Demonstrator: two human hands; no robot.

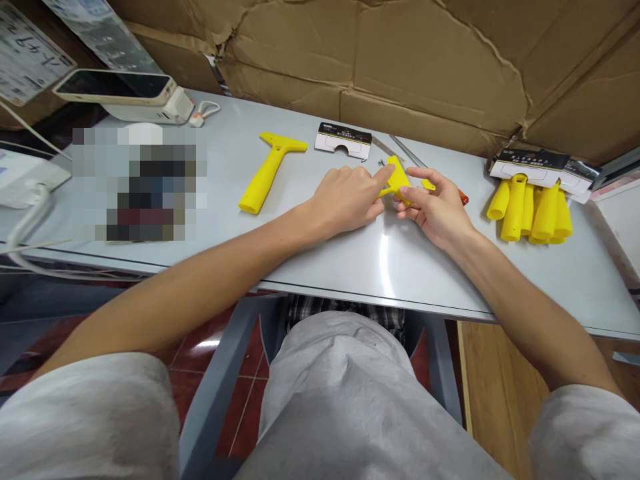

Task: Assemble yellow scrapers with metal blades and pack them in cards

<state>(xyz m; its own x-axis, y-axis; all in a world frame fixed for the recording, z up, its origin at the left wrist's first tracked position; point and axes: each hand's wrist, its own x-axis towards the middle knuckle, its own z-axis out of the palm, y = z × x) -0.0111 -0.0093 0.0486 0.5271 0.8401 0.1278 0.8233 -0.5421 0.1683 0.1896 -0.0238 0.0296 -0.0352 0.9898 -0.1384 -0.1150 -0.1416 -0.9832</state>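
Both hands meet over the table around a yellow plastic scraper head. My left hand pinches it from the left, index finger and thumb against its edge. From the other side, my right hand grips its lower end between thumb and fingers. A small yellow piece shows by the right index finger; whether it is held cannot be made out. Tiny screws lie just behind the scraper head. Left of my hands rests a yellow T-shaped scraper handle.
Behind my hands lie a black-and-white card, a thin metal strip and a screwdriver. Carded yellow handles sit at right. A phone is at left, near a blurred area. Cardboard walls the back.
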